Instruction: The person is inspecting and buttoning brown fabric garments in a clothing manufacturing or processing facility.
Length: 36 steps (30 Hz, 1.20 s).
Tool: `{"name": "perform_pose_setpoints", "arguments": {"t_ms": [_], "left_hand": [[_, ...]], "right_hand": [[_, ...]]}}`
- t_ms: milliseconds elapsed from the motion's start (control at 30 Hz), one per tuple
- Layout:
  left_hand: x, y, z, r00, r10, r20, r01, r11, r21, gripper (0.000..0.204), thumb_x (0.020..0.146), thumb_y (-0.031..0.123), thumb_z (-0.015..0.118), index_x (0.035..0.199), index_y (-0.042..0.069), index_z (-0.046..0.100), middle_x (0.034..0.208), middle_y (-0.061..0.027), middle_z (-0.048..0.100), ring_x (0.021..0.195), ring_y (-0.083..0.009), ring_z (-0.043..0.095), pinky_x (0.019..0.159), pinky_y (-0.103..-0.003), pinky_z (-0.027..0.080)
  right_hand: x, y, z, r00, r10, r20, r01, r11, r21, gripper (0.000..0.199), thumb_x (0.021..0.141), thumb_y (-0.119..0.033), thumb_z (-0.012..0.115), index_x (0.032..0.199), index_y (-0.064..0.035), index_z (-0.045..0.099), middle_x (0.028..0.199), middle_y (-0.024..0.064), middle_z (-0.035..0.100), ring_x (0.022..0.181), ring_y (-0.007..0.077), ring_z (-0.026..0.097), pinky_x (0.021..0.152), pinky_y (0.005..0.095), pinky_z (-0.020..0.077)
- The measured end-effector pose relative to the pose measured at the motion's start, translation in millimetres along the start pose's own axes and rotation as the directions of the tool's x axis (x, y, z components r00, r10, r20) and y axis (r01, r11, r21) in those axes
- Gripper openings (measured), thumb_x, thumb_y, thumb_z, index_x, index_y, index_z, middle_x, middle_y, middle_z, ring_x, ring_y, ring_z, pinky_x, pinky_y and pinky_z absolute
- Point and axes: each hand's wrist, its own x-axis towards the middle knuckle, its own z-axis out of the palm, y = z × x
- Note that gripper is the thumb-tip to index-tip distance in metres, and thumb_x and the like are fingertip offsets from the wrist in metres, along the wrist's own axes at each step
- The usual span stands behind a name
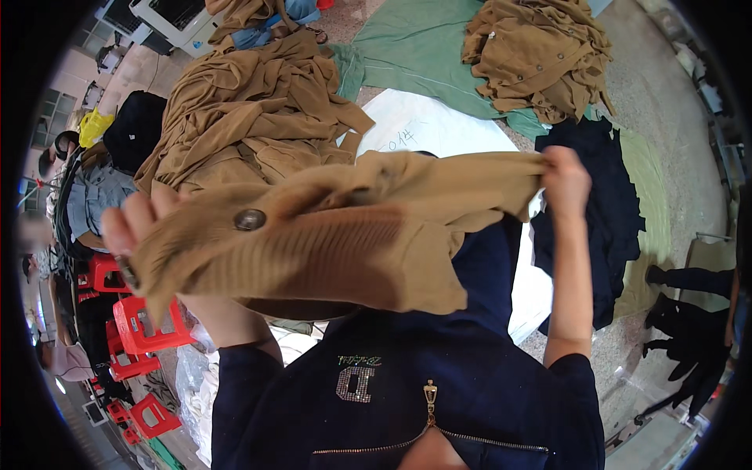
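I hold a tan knitted garment point(345, 235) stretched out in front of me at chest height. It has a ribbed band and a dark round button point(250, 219) near its left end. My left hand point(137, 223) grips the ribbed end beside the button, fingers curled over the cloth. My right hand point(565, 182) pinches the garment's other end, raised a little higher. Below the garment shows my own dark blue zipped top point(407, 384).
Piles of the same tan garments lie ahead at the left point(251, 117) and far right point(540, 55), on green cloth point(415, 47) and a white sheet point(423, 125). Dark blue garments point(595, 204) lie at the right. Red plastic stools point(145, 325) stand at the left. A person's legs point(693, 329) show at the right.
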Motion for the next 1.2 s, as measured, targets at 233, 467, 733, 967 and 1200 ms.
{"name": "perform_pose_setpoints", "arguments": {"t_ms": [233, 467, 733, 967, 1200], "left_hand": [[-25, -47, -21, 0.968, -0.248, -0.037, 0.251, 0.959, 0.134, 0.011, 0.09, 0.021, 0.063, 0.082, 0.014, 0.06, 0.078, -0.0014, 0.056, 0.08, -0.0213, 0.055, 0.087, -0.048, 0.046], [-145, -108, -59, 0.178, -0.984, 0.029, 0.976, 0.18, 0.122, 0.015, 0.082, -0.007, 0.054, 0.088, 0.001, 0.066, 0.096, -0.0055, 0.062, 0.092, -0.0147, 0.059, 0.083, -0.025, 0.045], [-155, -108, -60, 0.169, -0.984, 0.048, 0.97, 0.175, 0.168, 0.01, 0.082, -0.004, 0.057, 0.087, 0.0, 0.065, 0.098, -0.0044, 0.061, 0.094, -0.0141, 0.057, 0.085, -0.026, 0.043], [-156, -94, -54, 0.197, -0.979, 0.042, 0.921, 0.2, 0.334, 0.01, 0.08, -0.003, 0.06, 0.087, 0.001, 0.066, 0.095, -0.0027, 0.062, 0.094, -0.0144, 0.056, 0.088, -0.026, 0.042], [-183, -86, -52, 0.115, -0.993, 0.024, 0.931, 0.116, 0.345, 0.011, 0.078, 0.001, 0.065, 0.087, 0.005, 0.068, 0.092, 0.0016, 0.061, 0.093, -0.0116, 0.054, 0.08, -0.026, 0.042]], "right_hand": [[-68, 119, -128, 0.904, 0.336, -0.262, -0.413, 0.845, -0.34, 0.01, 0.089, -0.016, 0.061, 0.096, -0.0115, 0.067, 0.086, 0.0121, 0.069, 0.077, 0.0314, 0.068, 0.064, 0.0413, 0.0525], [-170, 93, -77, 0.644, 0.652, 0.401, -0.458, 0.748, -0.48, 0.016, 0.085, -0.017, 0.061, 0.087, -0.0026, 0.065, 0.085, 0.0216, 0.067, 0.084, 0.0417, 0.065, 0.072, 0.0487, 0.0523], [-79, -47, -5, 0.756, 0.43, 0.493, -0.57, 0.804, 0.173, 0.037, 0.088, -0.037, 0.064, 0.088, -0.0008, 0.066, 0.074, 0.0172, 0.067, 0.07, 0.029, 0.067, 0.065, 0.0361, 0.0508], [-51, -67, 49, 0.719, 0.403, 0.566, -0.658, 0.656, 0.368, 0.021, 0.082, -0.023, 0.07, 0.077, -0.0028, 0.064, 0.067, 0.0063, 0.063, 0.056, 0.0186, 0.058, 0.055, 0.0316, 0.0463], [-88, -25, 26, 0.629, 0.289, 0.722, -0.4, -0.675, 0.619, 0.007, 0.097, -0.015, 0.054, 0.093, -0.0091, 0.054, 0.066, -0.0074, 0.039, 0.05, 0.0038, 0.035, 0.048, 0.0197, 0.0273]]}}
